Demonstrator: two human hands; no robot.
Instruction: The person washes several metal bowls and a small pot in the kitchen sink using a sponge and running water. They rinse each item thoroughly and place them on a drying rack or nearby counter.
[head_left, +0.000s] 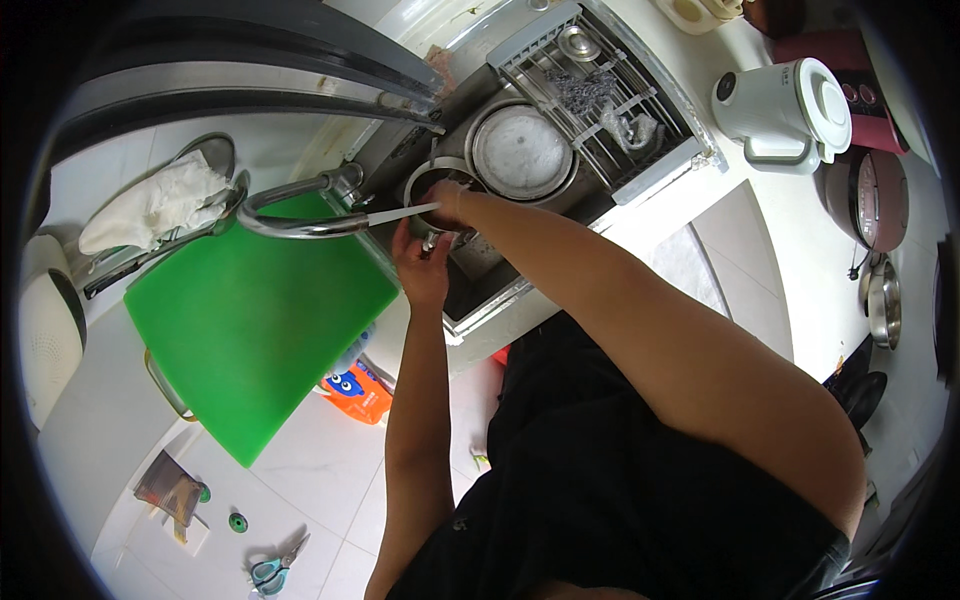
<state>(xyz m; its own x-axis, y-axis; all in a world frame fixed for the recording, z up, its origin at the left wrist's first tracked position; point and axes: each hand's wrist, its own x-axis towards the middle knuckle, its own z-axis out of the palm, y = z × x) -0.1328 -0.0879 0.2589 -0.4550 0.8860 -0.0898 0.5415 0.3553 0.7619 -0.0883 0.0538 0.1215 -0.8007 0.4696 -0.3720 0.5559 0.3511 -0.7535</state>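
A round metal pot (412, 180) sits in the stainless steel sink, below the curved chrome tap (300, 226). Water (401, 214) streams from the spout towards the pot and my right hand. My right hand (452, 205) reaches into the pot, its fingers hidden by the rim and wrist. At the pot's near side, my left hand (424, 274) grips a shiny metal part, seemingly the pot's handle. Just beyond my right forearm lies a wide round metal pan (521, 150) with a wet pale surface.
A rack (600, 142) across the sink holds steel scourers (581, 90) and a small lid (579, 43). Left of the tap lies a green cutting board (262, 315). A white electric jug (784, 112) stands on the right counter. Scissors (276, 574) lie on white tiles lower left.
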